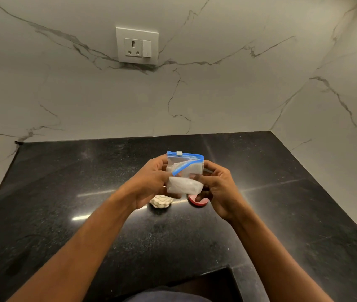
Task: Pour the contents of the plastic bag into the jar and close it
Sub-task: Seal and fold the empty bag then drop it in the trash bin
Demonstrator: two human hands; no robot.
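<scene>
I hold a small clear plastic bag (184, 180) with a blue zip strip and a white slider above the black counter. White grains fill its lower half. My left hand (151, 182) grips its left side and my right hand (213, 185) grips its right side. The blue strip is folded down at the front right corner. Below the bag, a red round lid or jar top (201, 202) peeks out under my right hand. A cream bumpy object (161, 201) stands under my left hand. The jar's body is hidden.
The black granite counter (108, 171) runs into a corner of white marble walls. A socket with a switch (137, 45) is on the back wall. A dark cut-out edge (227, 280) lies at the near side.
</scene>
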